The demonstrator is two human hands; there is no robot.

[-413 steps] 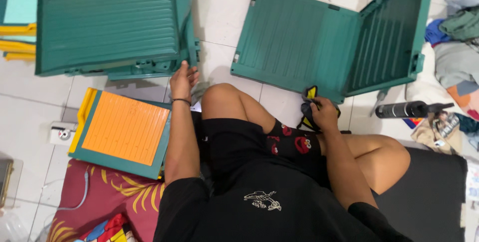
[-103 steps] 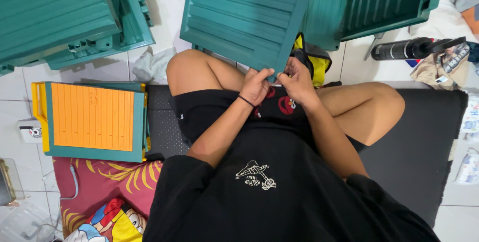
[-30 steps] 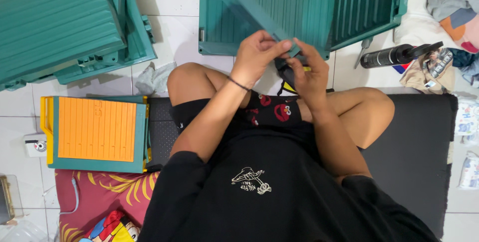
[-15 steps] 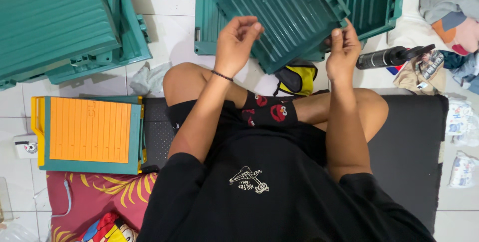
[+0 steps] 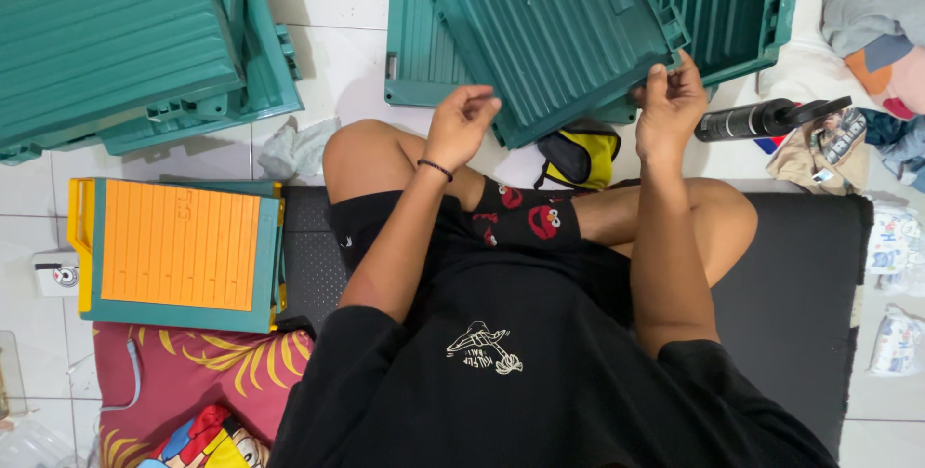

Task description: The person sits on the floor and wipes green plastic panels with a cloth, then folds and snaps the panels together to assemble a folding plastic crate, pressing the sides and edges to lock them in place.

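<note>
A person sits cross-legged on a black mat [image 5: 800, 285] on the tiled floor, tilting a ribbed green plastic panel [image 5: 549, 34] up from just beyond their knees. The right hand [image 5: 668, 111] grips its lower right corner, fingers closed over the edge, while the left hand [image 5: 461, 126] hovers loosely curled beside the lower edge, holding nothing I can see. To steady it well, I'd judge the left hand should take the edge too (more green panels [image 5: 116, 44] lie nearby; a yellow-and-black pouch [image 5: 583, 155] sits underneath).
</note>
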